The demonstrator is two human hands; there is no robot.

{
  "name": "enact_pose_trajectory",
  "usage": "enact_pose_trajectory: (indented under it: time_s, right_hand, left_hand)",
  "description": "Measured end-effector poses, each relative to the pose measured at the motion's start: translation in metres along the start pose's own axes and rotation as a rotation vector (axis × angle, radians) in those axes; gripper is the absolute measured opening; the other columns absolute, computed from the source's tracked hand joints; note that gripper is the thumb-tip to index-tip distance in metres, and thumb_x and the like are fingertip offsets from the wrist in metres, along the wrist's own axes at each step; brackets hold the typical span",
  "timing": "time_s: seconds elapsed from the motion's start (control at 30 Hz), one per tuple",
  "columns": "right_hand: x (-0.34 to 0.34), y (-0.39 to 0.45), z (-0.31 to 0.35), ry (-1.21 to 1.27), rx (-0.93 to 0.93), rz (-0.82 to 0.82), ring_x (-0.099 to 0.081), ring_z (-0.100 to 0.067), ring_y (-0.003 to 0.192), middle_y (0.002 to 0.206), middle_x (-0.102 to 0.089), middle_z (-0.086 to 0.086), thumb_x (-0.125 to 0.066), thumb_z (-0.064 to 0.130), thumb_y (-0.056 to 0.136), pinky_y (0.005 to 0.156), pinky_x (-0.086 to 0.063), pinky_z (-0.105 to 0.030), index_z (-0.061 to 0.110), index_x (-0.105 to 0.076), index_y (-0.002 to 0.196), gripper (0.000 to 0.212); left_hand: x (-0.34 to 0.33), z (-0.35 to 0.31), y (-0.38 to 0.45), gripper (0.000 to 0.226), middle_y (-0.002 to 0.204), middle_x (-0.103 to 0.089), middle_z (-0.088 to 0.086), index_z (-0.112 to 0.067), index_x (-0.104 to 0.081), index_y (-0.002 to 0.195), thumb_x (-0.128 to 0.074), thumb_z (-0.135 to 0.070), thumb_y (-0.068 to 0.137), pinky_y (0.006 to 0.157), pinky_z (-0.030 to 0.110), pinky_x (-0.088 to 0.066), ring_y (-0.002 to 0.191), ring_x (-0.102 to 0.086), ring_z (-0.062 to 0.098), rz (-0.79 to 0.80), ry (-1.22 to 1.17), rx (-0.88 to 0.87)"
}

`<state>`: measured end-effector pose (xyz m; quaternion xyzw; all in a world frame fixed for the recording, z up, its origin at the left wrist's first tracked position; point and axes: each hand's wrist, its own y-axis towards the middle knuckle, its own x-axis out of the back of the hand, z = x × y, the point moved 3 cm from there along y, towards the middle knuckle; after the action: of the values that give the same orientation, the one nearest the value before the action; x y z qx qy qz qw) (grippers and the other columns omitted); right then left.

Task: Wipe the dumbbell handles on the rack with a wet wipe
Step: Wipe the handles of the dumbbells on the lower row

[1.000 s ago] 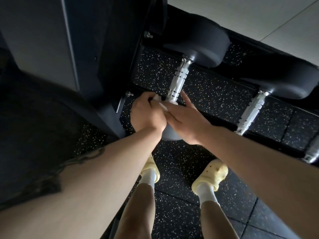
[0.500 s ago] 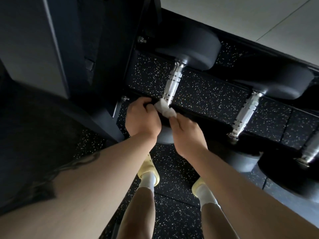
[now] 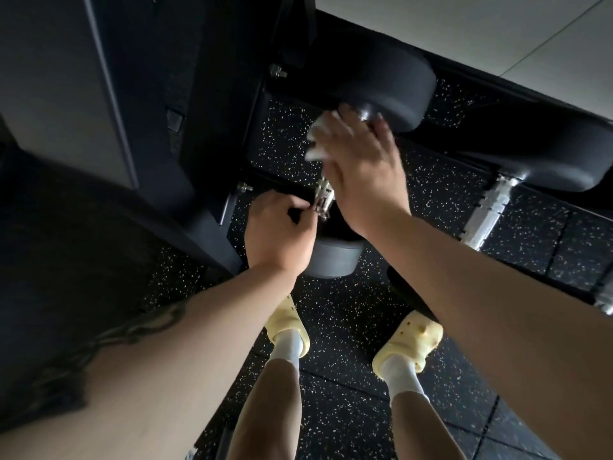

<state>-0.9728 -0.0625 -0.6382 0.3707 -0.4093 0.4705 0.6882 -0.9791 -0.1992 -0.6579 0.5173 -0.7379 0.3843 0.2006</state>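
Note:
A black dumbbell (image 3: 391, 84) lies on the rack's lowest tier, its silver knurled handle (image 3: 323, 197) showing only near the front head. My right hand (image 3: 361, 161) wraps the white wet wipe (image 3: 316, 141) round the upper part of that handle, close to the far head. My left hand (image 3: 278, 227) sits at the handle's lower end with fingers curled, touching the metal there; what it holds is not clear.
A second dumbbell (image 3: 544, 154) with a silver handle (image 3: 487, 214) lies to the right, and a third handle end (image 3: 605, 303) shows at the right edge. A dark rack upright (image 3: 159, 134) stands to the left. My feet in yellow clogs (image 3: 408, 343) stand on speckled rubber flooring.
My right hand has slid the wipe up the handle from its lower end to near the far head. My left hand stayed at the lower end.

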Motion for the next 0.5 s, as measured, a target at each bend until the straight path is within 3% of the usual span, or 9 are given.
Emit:
enact_pose_trajectory:
  time_s: [0.07,0.17,0.23,0.3,0.4,0.47,0.5]
  right_hand:
    - [-0.022,-0.008,-0.003,-0.045,0.136,0.196,-0.033,-0.024,0.139,0.142,-0.049,-0.004,-0.056,0.018,0.091,0.117,-0.012,-0.043,0.015,-0.060,0.127,0.036]
    - [-0.031,-0.019,-0.003,-0.102,0.376,0.497,-0.025,-0.019,0.142,0.143,-0.047,0.000,-0.050,0.024,0.095,0.116,0.003,-0.034,0.018,-0.056,0.131,0.036]
    - [-0.024,-0.010,-0.015,-0.152,0.568,0.624,-0.020,-0.017,0.144,0.150,-0.036,0.002,-0.048,0.024,0.095,0.118,0.004,-0.036,0.021,-0.044,0.139,0.045]
    - [-0.015,0.006,-0.030,-0.225,0.626,0.529,-0.025,-0.020,0.142,0.149,-0.037,-0.001,-0.053,0.018,0.090,0.118,-0.009,-0.042,0.018,-0.044,0.140,0.050]
    - [-0.009,0.005,-0.030,-0.138,0.325,0.348,-0.025,-0.021,0.142,0.150,-0.036,0.000,-0.058,0.010,0.089,0.117,-0.016,-0.043,0.017,-0.045,0.140,0.053]
    - [-0.019,-0.014,-0.016,-0.096,0.248,0.419,-0.016,-0.020,0.145,0.154,-0.027,0.004,-0.056,0.010,0.090,0.117,-0.010,-0.038,0.024,-0.039,0.143,0.057]
    - [-0.022,-0.022,-0.010,-0.078,0.322,0.441,-0.020,-0.021,0.144,0.153,-0.031,0.002,-0.059,0.009,0.088,0.117,-0.012,-0.037,0.022,-0.042,0.141,0.057]
  left_hand:
    - [0.001,0.001,0.000,0.030,0.096,-0.066,0.000,-0.019,-0.072,0.085,-0.047,-0.031,0.074,0.088,0.029,-0.042,0.105,-0.053,0.019,-0.013,-0.001,-0.023]
    - [-0.002,0.004,0.004,0.035,0.096,-0.066,0.004,-0.013,-0.071,0.083,-0.045,-0.035,0.074,0.085,0.026,-0.037,0.105,-0.052,0.023,0.000,0.040,-0.025]
    - [-0.002,0.005,0.005,0.034,0.097,-0.067,0.003,-0.016,-0.071,0.081,-0.046,-0.038,0.075,0.085,0.025,-0.036,0.106,-0.053,0.022,-0.001,0.040,-0.017]
    - [-0.001,0.005,0.003,0.034,0.101,-0.066,0.000,-0.020,-0.071,0.082,-0.042,-0.036,0.073,0.085,0.023,-0.037,0.109,-0.051,0.018,0.011,0.021,-0.004]
    - [-0.001,0.004,0.003,0.036,0.102,-0.065,-0.002,-0.021,-0.071,0.083,-0.040,-0.034,0.072,0.084,0.020,-0.035,0.110,-0.050,0.016,0.014,0.028,0.003]
    - [-0.002,0.005,0.004,0.034,0.098,-0.066,0.000,-0.018,-0.070,0.080,-0.040,-0.033,0.072,0.080,0.019,-0.032,0.106,-0.051,0.019,0.004,0.037,-0.008]
    - [-0.003,0.005,0.005,0.034,0.095,-0.066,0.001,-0.017,-0.070,0.078,-0.040,-0.034,0.072,0.079,0.020,-0.033,0.103,-0.052,0.020,-0.002,0.041,-0.021]
